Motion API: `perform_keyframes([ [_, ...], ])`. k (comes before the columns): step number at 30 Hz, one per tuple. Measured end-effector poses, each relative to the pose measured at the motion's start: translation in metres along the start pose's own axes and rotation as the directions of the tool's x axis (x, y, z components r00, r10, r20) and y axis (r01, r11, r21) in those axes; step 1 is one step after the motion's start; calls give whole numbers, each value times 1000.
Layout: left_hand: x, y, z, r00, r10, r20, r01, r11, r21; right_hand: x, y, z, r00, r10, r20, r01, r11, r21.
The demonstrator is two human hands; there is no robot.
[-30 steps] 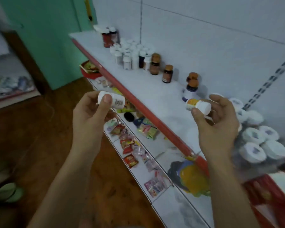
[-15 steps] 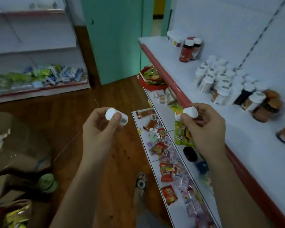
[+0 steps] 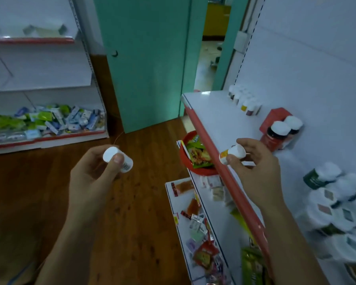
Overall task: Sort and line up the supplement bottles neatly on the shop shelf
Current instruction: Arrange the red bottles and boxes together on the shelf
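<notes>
At the far left, a low rack (image 3: pixel 49 138) holds a jumble of green and blue packets. The left forearm rises from the near left over the wooden floor (image 3: pixel 136 212). The left hand (image 3: pixel 90 175) curls round a small white bottle (image 3: pixel 118 159), the thumb pressed across its side; the bottle is tilted, its cap toward the far left and a barcode on its right end. A red bowl (image 3: pixel 185 161) of snack packets sits under the shelf (image 3: pixel 214 112). The right forearm reaches up from the near right. The right hand (image 3: pixel 257 171) hangs over the shelf's red front edge and pinches a second bottle (image 3: pixel 233 154) sideways between thumb and fingers, its yellow-orange label toward the left. Further right on the shelf stand a far row of small bottles (image 3: pixel 245 99), two dark white-capped bottles (image 3: pixel 280 132) and a near cluster of white caps (image 3: pixel 337 208).
</notes>
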State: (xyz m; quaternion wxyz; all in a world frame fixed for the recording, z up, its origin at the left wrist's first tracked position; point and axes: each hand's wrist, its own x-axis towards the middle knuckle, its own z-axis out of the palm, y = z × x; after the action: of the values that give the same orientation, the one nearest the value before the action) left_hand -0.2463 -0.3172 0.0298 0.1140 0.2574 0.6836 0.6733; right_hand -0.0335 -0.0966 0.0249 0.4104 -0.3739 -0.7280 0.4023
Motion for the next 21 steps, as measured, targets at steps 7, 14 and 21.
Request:
perform_keyframes([
  [7,172,-47,111,973,7,232,12,997,-79,98,63,26,969,125,-213,-131,991,-12],
  [14,347,-69,248,752,99,651,-63,995,-78,205,92,62,790,130,-599,-232,968,-96],
  [21,430,-104,350,455,49,889,-88,996,-10,299,152,66,672,83,-736,-533,744,-403],
])
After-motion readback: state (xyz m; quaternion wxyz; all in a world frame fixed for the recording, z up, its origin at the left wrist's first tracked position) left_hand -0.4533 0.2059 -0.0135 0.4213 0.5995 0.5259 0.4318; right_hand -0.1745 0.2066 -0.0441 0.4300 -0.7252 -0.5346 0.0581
